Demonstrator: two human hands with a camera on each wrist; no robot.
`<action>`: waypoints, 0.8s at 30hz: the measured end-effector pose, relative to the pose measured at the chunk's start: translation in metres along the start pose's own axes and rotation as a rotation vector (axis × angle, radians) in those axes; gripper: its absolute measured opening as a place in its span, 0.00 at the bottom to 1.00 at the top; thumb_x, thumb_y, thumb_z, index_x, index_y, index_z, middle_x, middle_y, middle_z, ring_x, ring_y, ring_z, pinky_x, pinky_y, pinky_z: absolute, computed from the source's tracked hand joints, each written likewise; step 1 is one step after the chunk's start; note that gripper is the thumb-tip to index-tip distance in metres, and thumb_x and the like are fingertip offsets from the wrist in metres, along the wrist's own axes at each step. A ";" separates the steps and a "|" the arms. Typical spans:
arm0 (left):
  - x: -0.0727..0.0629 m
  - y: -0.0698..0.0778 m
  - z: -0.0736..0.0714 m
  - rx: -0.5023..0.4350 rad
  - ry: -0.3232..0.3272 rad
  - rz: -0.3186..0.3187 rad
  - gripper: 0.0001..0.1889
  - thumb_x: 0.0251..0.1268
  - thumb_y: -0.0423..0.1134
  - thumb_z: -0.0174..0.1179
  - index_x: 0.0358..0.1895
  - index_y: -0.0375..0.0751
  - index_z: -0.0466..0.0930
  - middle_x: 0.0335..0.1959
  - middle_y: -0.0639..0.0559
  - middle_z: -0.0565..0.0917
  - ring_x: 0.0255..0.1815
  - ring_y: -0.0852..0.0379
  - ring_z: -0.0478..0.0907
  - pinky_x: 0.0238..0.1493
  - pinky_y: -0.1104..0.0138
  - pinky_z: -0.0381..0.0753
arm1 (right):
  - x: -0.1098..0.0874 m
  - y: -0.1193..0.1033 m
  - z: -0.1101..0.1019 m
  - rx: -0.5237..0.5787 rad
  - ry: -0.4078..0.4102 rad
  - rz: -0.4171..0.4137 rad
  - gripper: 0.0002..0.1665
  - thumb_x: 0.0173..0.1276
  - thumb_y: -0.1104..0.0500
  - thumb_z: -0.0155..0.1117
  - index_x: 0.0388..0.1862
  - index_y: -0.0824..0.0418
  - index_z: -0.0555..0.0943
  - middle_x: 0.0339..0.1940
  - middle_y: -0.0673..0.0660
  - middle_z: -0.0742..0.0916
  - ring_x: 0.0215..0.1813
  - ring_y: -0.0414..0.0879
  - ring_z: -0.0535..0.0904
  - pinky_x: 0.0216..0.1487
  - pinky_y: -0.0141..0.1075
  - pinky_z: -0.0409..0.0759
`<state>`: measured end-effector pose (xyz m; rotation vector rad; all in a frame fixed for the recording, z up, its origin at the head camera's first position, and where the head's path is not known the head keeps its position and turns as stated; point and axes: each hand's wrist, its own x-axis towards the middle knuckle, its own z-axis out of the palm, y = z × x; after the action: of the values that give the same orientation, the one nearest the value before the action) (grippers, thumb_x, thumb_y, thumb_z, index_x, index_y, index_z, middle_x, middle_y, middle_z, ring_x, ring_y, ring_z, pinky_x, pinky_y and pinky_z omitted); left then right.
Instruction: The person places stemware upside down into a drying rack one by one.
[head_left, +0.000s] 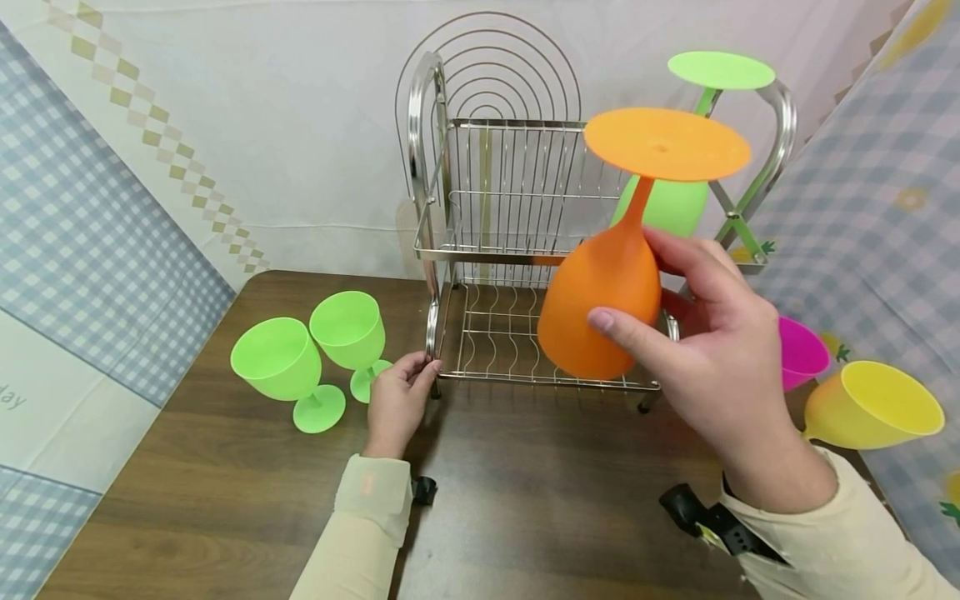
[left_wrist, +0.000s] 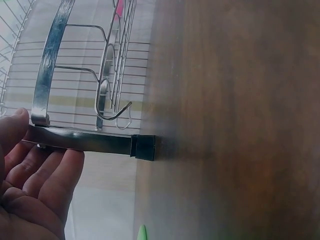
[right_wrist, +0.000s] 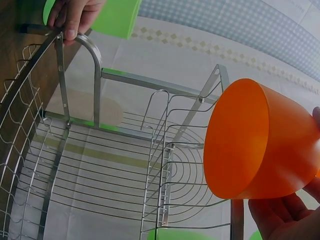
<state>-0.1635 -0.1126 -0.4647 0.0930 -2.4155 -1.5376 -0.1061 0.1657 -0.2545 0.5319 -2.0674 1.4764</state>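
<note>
My right hand [head_left: 720, 342] holds an orange plastic goblet [head_left: 600, 292] upside down by its bowl, foot on top, in front of the upper tier of a metal dish rack [head_left: 510, 257]. In the right wrist view the goblet's [right_wrist: 280, 145] open mouth faces the rack. My left hand [head_left: 401, 396] pinches the rack's lower left leg; the left wrist view shows thumb and fingers around the metal bar [left_wrist: 85, 140] above its black foot. A green goblet [head_left: 675, 204] stands inverted on the upper tier at the right, partly hidden behind the orange one.
Two green goblets [head_left: 277, 358] stand upright on the wooden table [head_left: 225, 492], left of the rack. Beyond my right wrist are a magenta cup [head_left: 802, 354], partly hidden, and a tilted yellow goblet [head_left: 862, 408]. Cloth curtains [head_left: 300, 125] hang close behind and at both sides.
</note>
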 end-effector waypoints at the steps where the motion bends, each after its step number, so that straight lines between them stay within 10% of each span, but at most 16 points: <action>1: 0.000 0.000 0.000 -0.002 -0.001 -0.001 0.09 0.69 0.38 0.66 0.43 0.34 0.86 0.40 0.42 0.89 0.42 0.49 0.88 0.44 0.59 0.87 | 0.000 0.000 0.000 -0.008 -0.002 0.000 0.39 0.50 0.72 0.80 0.64 0.62 0.80 0.53 0.56 0.82 0.56 0.48 0.78 0.51 0.25 0.82; 24: -0.001 0.002 -0.001 -0.014 0.001 -0.003 0.09 0.68 0.38 0.66 0.44 0.34 0.87 0.41 0.42 0.89 0.43 0.49 0.87 0.44 0.60 0.87 | 0.007 -0.002 0.001 0.202 0.012 0.051 0.37 0.49 0.73 0.80 0.61 0.66 0.81 0.55 0.61 0.83 0.54 0.52 0.78 0.52 0.27 0.82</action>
<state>-0.1625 -0.1125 -0.4627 0.0943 -2.4046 -1.5554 -0.1104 0.1641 -0.2490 0.5498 -1.9473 1.7258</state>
